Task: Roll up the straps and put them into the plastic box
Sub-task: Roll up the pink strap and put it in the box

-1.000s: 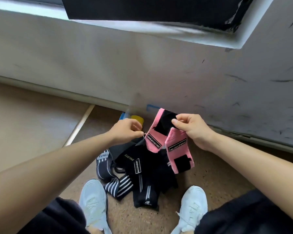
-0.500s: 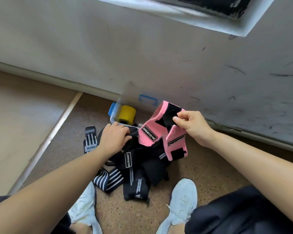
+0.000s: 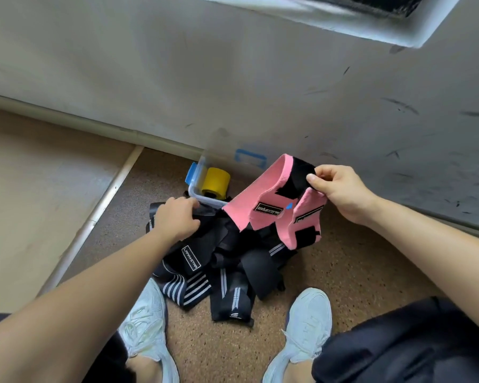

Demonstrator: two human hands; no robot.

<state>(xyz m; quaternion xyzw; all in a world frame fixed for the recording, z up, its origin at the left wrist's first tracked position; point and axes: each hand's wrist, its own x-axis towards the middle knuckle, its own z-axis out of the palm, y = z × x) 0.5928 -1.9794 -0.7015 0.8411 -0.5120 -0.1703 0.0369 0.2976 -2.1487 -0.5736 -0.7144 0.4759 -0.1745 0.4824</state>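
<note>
My right hand (image 3: 340, 193) pinches the black end of a pink strap (image 3: 256, 199) and holds it up, folded so both pink ends hang down over the pile. My left hand (image 3: 176, 218) rests palm down on a heap of black straps (image 3: 221, 261) with white stripes, its fingers closed on black fabric at the heap's far edge. Behind the heap stands a clear plastic box (image 3: 202, 196) with blue clips. A rolled yellow strap (image 3: 215, 181) lies inside the box. The pink strap hides the box's right part.
The box's clear lid (image 3: 233, 150) leans against the grey scuffed wall (image 3: 233, 78). My two white shoes (image 3: 307, 324) stand on brown speckled floor on either side of the heap. A pale raised floor panel (image 3: 39, 189) with a metal edge strip lies to the left.
My right hand has lifted the pink strap up and to the right. My left hand has let go of the pink strap and dropped onto the black heap.
</note>
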